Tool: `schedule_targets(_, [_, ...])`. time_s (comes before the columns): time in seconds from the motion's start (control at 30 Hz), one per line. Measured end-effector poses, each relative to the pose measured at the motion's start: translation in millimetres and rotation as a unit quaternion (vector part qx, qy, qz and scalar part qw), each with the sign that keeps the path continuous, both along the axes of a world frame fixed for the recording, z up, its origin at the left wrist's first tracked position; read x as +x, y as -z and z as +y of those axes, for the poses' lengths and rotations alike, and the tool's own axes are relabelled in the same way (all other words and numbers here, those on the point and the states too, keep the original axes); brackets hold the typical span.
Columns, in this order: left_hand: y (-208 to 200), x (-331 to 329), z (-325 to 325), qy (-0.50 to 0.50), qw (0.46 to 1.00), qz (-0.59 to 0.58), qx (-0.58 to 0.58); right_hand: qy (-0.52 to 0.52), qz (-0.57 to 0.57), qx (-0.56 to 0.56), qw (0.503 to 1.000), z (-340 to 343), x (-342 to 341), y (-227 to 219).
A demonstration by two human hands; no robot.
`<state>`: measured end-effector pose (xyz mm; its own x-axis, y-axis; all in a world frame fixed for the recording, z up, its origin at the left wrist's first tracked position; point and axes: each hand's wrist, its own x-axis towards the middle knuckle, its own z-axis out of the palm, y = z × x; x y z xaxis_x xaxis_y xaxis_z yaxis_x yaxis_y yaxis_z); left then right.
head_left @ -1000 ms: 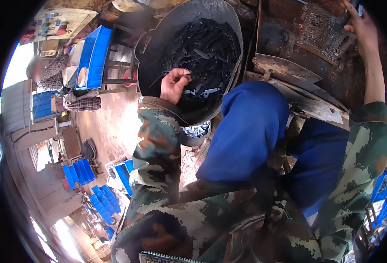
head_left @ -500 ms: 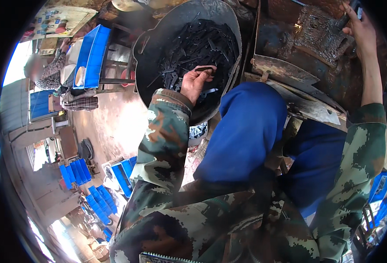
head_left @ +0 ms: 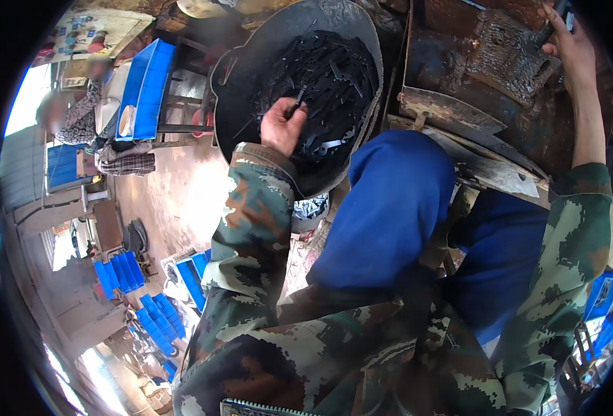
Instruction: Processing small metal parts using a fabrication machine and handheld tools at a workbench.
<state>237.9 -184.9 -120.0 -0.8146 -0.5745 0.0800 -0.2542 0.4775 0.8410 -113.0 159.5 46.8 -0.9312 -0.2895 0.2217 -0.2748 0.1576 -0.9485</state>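
Pan [head_left: 244, 83] open from above, rim clear; black strips [head_left: 334, 69] crowd its floor. Rusty machine plates [head_left: 452, 114] wall off the right side (blue-clad knee [head_left: 390, 208] blocks below).

Daylight is pouring in from the left, washing over a worn concrete floor [head_left: 175, 201]. Blue plastic crates [head_left: 123, 274] are sitting in rows along the lower left, and a blue tray [head_left: 145, 87] is resting on a metal frame stand [head_left: 182, 104]. Another person [head_left: 78, 114] is sitting near grey walls [head_left: 26, 173].
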Motion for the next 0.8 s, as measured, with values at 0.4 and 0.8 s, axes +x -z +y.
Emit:
schedule_targets(0.4, [4, -36, 14, 0.018, 0.965, -0.133, -0.224, 0.012, 0.009, 0.015, 1.0, 0, 2, 0])
schedule_targets(0.8, [-15, -54, -33, -0.055, 0.985, -0.019, -0.16, 0.001, 0.011, -0.006, 1.0, 5, -7, 6])
